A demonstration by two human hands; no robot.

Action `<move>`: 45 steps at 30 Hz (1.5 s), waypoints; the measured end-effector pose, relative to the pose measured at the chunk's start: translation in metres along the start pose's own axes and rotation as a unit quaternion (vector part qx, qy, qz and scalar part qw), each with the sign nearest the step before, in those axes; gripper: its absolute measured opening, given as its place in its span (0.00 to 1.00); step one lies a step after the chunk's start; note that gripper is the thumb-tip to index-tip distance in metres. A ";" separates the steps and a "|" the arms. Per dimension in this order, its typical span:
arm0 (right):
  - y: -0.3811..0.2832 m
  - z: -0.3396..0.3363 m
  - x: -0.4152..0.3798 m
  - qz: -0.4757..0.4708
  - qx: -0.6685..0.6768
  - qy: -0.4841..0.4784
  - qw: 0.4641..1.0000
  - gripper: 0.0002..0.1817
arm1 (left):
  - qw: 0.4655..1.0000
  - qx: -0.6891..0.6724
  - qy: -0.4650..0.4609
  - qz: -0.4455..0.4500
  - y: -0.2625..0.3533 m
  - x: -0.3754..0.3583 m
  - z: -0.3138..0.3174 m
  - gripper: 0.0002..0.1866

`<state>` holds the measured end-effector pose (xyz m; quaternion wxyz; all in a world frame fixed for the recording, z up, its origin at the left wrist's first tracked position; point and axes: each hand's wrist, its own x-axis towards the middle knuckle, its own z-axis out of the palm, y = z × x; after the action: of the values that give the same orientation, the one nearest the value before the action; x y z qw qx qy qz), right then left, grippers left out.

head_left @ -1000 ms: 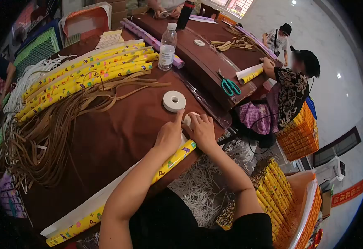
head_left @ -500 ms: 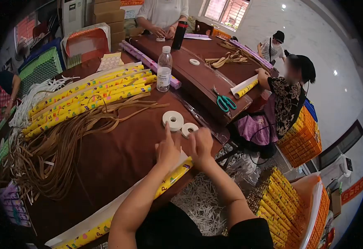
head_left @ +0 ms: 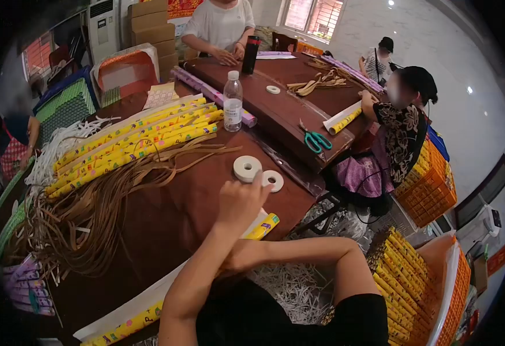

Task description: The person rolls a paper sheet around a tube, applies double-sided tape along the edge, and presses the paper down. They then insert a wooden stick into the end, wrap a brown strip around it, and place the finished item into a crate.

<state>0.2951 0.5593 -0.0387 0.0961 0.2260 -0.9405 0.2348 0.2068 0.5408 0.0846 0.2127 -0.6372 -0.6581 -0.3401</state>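
A long yellow printed paper roll [head_left: 264, 226] with a white flap lies along the near table edge, under my forearms. My left hand [head_left: 242, 202] is raised over its far end. The left index finger points out to the small white tape roll [head_left: 272, 181] and overlaps its edge; the other fingers look curled, with nothing visible in them. Beside it lies a larger white tape roll [head_left: 247, 169]. My right hand [head_left: 244, 255] rests low at the yellow roll, partly behind my left forearm. Its fingers are hidden.
Finished yellow rolls [head_left: 137, 144] and brown strips [head_left: 91, 225] cover the table's left. A plastic bottle [head_left: 233, 104] stands ahead, with teal-handled scissors [head_left: 315, 138] farther right. An orange crate [head_left: 451, 288] with yellow rolls stands at right. Co-workers sit or stand around.
My right hand has moved from the small tape roll back toward my body, down to the yellow roll. My left hand has shifted right, its finger now at the small tape roll.
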 end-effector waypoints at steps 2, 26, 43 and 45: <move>0.012 0.023 -0.013 0.087 0.213 -0.005 0.973 0.19 | 0.997 -0.003 -0.061 0.056 0.030 -0.005 -0.049 0.13; 0.014 -0.103 -0.024 -0.046 -0.259 -0.099 0.960 0.31 | 0.971 0.130 -0.123 -0.159 -0.036 -0.277 -0.185 0.19; -0.133 0.101 0.361 -0.034 0.329 -0.270 0.904 0.17 | 0.978 0.132 -0.052 -0.153 -0.043 -0.289 -0.179 0.18; -0.134 0.108 0.355 -0.051 0.324 -0.231 0.916 0.16 | 0.978 0.111 -0.068 -0.161 -0.043 -0.289 -0.179 0.18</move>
<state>0.0381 0.2670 0.0225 -0.1900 0.3403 -0.7963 0.4625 0.1655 0.2135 -0.0082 0.1795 -0.5167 -0.7988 -0.2506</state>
